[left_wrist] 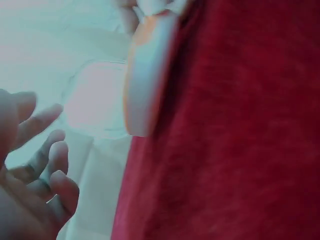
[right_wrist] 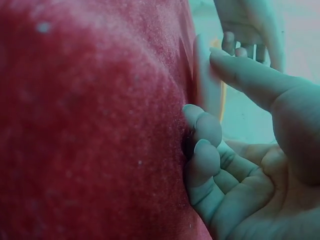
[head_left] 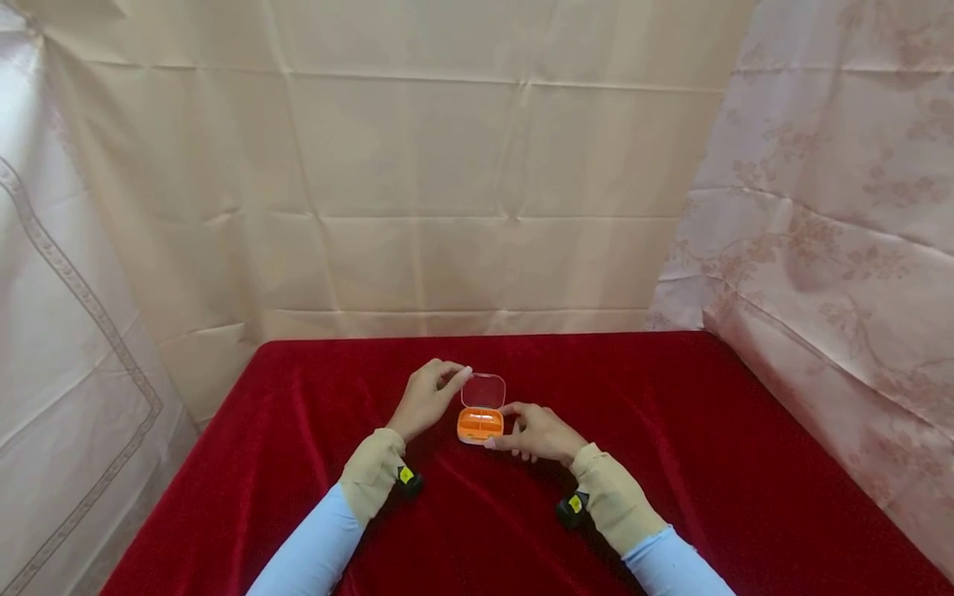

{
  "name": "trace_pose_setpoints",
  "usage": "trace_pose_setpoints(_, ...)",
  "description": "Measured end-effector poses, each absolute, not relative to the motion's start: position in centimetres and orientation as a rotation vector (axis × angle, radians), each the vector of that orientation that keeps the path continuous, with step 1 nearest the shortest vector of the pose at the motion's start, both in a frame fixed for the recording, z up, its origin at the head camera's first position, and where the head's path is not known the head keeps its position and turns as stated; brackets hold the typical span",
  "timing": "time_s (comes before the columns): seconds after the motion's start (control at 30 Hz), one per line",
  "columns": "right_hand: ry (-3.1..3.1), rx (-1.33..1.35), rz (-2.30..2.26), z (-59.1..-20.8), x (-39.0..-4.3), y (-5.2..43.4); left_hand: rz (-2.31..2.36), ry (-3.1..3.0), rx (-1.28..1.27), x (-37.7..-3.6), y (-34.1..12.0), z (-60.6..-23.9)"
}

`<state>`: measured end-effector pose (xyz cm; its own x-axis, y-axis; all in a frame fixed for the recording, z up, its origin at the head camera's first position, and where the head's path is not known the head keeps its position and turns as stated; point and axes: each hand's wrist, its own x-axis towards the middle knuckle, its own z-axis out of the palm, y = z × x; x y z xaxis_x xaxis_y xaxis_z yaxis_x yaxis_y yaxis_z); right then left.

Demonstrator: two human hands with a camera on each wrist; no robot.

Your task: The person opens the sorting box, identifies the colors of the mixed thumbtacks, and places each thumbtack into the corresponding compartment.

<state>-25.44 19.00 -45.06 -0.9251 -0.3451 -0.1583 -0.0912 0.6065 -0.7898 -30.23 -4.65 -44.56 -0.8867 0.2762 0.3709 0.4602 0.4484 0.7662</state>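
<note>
An orange pill box (head_left: 480,425) with divided compartments sits on the red cloth, its clear lid (head_left: 484,391) standing raised at the back. My right hand (head_left: 542,432) grips the box from the right, thumb at the front and index finger at the rear corner. Its other fingers curl beside the box, as the right wrist view shows. My left hand (head_left: 430,397) is at the lid's upper left corner, fingertips at or very near its edge. In the left wrist view, the left fingers (left_wrist: 59,157) are loosely bent beside the lid (left_wrist: 97,100). No contents can be made out inside the compartments.
A red velvet cloth (head_left: 298,430) covers the table. Beige fabric (head_left: 447,165) hangs behind it, with patterned pale curtains (head_left: 835,207) at the right and a white one (head_left: 60,331) at the left. Each wrist carries a small black camera (head_left: 570,511).
</note>
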Motion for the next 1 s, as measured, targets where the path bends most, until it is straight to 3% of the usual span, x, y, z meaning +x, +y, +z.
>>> trace_pose_setpoints(0.27, 2.535, -0.376, -1.231, -45.2, -25.4, 19.1, -1.533, -2.509, -0.523, -30.3, -4.6, -44.7)
trace_pose_setpoints(0.63, 2.551, -0.353, -1.219, -45.2, -25.5, 19.0, -1.761, -2.805, -0.806, -31.0, -6.3, -44.9)
trace_pose_setpoints(1.0, 2.584, -0.399, -1.19, -45.3, -25.5, 19.0, -1.702, -2.855, -1.067, -31.0, -7.2, -44.5)
